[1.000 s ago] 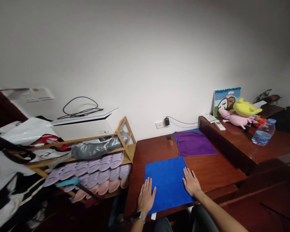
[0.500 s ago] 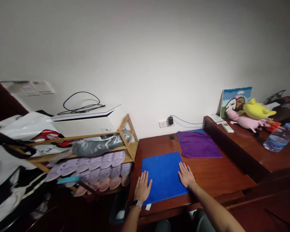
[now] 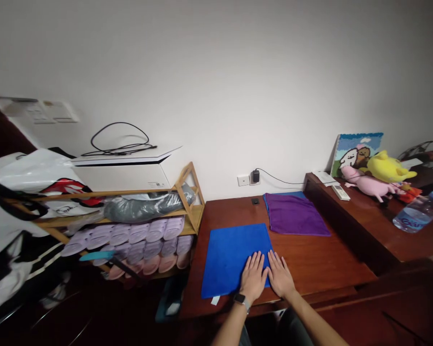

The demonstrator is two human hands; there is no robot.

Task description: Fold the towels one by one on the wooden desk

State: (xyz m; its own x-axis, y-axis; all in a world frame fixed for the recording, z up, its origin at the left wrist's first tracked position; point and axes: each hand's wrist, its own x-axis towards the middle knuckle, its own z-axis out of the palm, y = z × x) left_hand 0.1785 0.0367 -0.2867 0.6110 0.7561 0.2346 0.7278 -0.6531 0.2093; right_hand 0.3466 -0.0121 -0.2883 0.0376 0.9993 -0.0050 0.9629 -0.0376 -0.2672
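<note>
A blue cloth lies flat on the wooden table, with a small white tag sticking out at its near left edge. My left hand rests palm down on the right part of the cloth, fingers stretched out. Beside it, my right hand lies flat over the cloth's right edge, its fingers extended. The two thumbs are close together. Neither hand grips anything. Farther back on the table is a purple cloth, with a strip of blue fabric showing behind it.
On the raised surface at right are a water bottle, plush toys, a remote control and a picture. A charger is plugged into the wall. At left, a wooden rack holds slippers and a white box.
My left hand has slid from the cloth's left edge across to its right side, next to my right hand. My right hand has shifted slightly toward me. The view has moved a little.
</note>
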